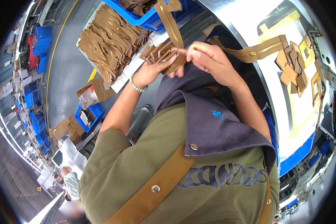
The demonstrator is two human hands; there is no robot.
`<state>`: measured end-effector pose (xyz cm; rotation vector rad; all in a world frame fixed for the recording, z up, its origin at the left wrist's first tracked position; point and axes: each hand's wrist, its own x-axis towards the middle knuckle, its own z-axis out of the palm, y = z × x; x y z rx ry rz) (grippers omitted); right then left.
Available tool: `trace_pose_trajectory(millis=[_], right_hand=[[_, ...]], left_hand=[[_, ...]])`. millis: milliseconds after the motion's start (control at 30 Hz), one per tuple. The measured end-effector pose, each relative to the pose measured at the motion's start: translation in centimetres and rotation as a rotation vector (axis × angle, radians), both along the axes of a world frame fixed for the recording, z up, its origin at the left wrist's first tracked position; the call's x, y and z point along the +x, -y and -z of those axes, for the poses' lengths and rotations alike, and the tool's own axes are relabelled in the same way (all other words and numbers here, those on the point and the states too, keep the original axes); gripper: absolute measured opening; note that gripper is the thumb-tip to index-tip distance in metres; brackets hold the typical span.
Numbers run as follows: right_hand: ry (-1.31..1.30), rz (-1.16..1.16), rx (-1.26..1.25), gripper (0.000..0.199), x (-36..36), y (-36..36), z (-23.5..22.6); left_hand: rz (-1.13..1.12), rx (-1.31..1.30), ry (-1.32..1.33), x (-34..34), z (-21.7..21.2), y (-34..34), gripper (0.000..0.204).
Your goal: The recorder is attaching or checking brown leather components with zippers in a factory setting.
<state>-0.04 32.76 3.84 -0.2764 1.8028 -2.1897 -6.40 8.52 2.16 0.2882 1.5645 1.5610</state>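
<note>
Head view: from where I stand, the person has a wad of brown pieces, the bundle (159, 54), up in front of the lap. The left hand (156, 70) has its grip closed round it; the right hand (208, 59) is curled at its near edge, and I can't tell whether its fingers pinch anything. One strip (171, 28) runs from beside the blue bin (148, 23) to the bundle; a zipped strip (255, 54) reaches from the right onto the worktop (246, 21).

As for progress, I'd judge it midway: a thick pile (108, 41) of zipped pieces lies in rows to the left, apparently handled, while loose tabs (293, 71) on the worktop look unused. Whether the bin's contents are done or waiting, I can't say.
</note>
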Motion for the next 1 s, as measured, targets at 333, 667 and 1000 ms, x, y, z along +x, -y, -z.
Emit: trace_pose_trajectory(millis=[333,667,1000], right_hand=[[0.070,-0.009,0.057,0.034,0.2,1.7,2.6],[-0.511,-0.188,0.828,0.027,-0.8,2.9,2.7],[-0.567,0.106,0.938,0.027,-0.4,3.1,2.3]], left_hand=[[0.146,-0.163,-0.047,5.7,0.2,4.3,0.036],[0.251,-0.227,-0.107,2.3,-3.4,5.3,0.034],[-0.197,-0.093,-0.944,0.4,1.2,3.5,0.014]])
